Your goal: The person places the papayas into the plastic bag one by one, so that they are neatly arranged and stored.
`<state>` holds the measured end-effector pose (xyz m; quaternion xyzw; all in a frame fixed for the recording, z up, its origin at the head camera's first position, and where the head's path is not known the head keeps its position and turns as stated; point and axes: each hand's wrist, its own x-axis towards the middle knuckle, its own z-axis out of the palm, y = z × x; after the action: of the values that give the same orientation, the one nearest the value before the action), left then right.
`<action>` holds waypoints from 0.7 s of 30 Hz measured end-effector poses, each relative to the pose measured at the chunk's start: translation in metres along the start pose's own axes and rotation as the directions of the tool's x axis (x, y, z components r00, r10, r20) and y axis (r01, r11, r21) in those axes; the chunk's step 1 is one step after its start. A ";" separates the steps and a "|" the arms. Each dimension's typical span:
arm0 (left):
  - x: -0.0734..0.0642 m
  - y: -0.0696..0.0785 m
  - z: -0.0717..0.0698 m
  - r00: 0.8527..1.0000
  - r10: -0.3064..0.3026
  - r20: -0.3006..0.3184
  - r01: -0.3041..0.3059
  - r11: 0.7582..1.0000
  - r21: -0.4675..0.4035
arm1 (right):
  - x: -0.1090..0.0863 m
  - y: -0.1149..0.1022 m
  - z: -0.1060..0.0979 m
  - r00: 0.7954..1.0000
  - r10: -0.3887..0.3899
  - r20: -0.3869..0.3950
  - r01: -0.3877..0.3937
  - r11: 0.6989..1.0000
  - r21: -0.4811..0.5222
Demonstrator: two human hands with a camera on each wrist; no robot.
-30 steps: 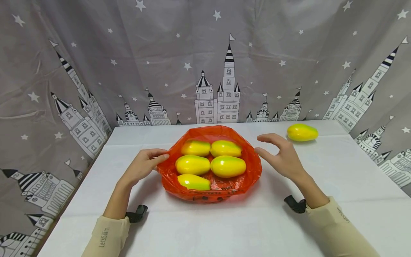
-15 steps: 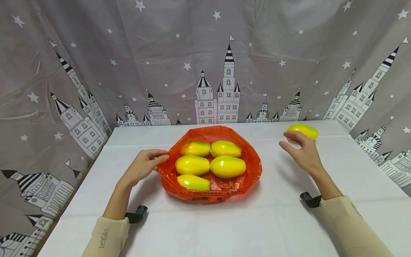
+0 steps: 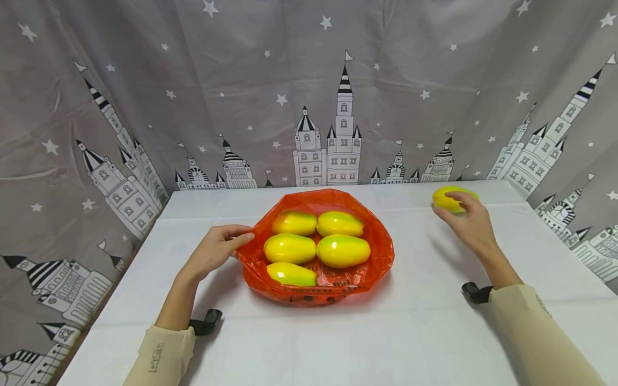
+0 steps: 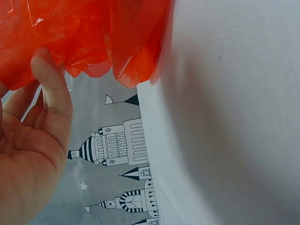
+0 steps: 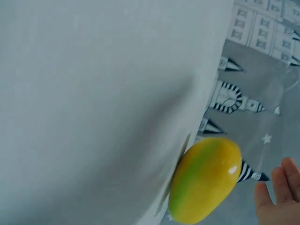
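A red plastic bag (image 3: 309,297) lies mouth up on the table with several yellow-green papayas (image 3: 343,251) inside. My left hand (image 3: 214,247) pinches the bag's left edge; in the left wrist view, fingers of that hand (image 4: 37,145) meet the crumpled red plastic (image 4: 84,33). At the back right, my right hand (image 3: 473,222) is over the near side of a lone papaya (image 3: 441,199), partly covering it. The right wrist view shows a gap between this papaya (image 5: 206,180) and the spread fingers of the right hand (image 5: 283,197).
A white cloth (image 3: 309,348) covers the table. Behind it hangs a grey curtain (image 3: 241,80) printed with castles and stars. Each wrist wears a black strap-on device, such as the right one (image 3: 477,293).
My right hand has left the bag's right side and moved right and away to the lone papaya. The left hand and the bag have stayed put.
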<state>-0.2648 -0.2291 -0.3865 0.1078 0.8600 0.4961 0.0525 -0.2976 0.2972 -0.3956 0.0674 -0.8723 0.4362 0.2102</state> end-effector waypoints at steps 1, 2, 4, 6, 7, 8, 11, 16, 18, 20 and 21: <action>0.000 0.000 0.000 1.000 0.000 0.001 0.000 1.000 0.000 | 0.002 0.002 -0.001 1.000 0.009 0.005 -0.008 1.000 -0.009; 0.000 0.000 0.000 1.000 0.000 0.002 0.000 1.000 -0.002 | 0.003 0.005 -0.003 1.000 0.019 0.013 -0.019 1.000 -0.019; 0.001 -0.001 0.000 1.000 0.002 0.002 -0.002 1.000 -0.003 | 0.008 0.011 -0.005 0.999 0.033 0.031 -0.032 0.999 -0.041; 0.001 -0.001 -0.001 1.000 0.007 -0.001 -0.007 1.000 -0.008 | 0.014 0.016 -0.006 0.997 0.046 0.056 -0.042 0.997 -0.069; 0.001 -0.001 -0.001 1.000 0.009 -0.002 -0.009 1.000 -0.011 | 0.016 0.019 -0.007 0.996 0.049 0.068 -0.043 0.995 -0.088; 0.001 -0.002 -0.001 1.000 0.011 -0.002 -0.011 1.000 -0.013 | 0.019 0.021 -0.007 0.996 0.045 0.079 -0.036 0.994 -0.105; 0.000 -0.002 -0.001 1.000 0.014 -0.004 -0.014 1.000 -0.019 | 0.027 0.027 -0.008 0.994 0.030 0.109 -0.015 0.990 -0.142; -0.001 -0.001 -0.001 1.000 0.009 -0.002 -0.009 1.000 -0.029 | 0.037 0.034 -0.008 0.990 0.024 0.140 -0.001 0.988 -0.156; -0.001 -0.001 -0.002 1.000 0.012 0.000 -0.012 0.999 -0.031 | 0.040 0.037 -0.008 0.987 0.038 0.154 -0.012 0.987 -0.163; 0.000 0.000 -0.002 1.000 0.013 0.000 -0.013 0.999 -0.031 | 0.041 0.038 -0.008 0.983 0.062 0.172 -0.032 0.985 -0.168; 0.000 0.000 -0.002 1.000 0.012 0.001 -0.012 0.999 -0.032 | 0.041 0.039 -0.008 0.981 0.072 0.178 -0.042 0.985 -0.170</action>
<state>-0.2652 -0.2309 -0.3858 0.1126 0.8511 0.5102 0.0517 -0.3438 0.3297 -0.4028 0.0645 -0.9227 0.3602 0.1211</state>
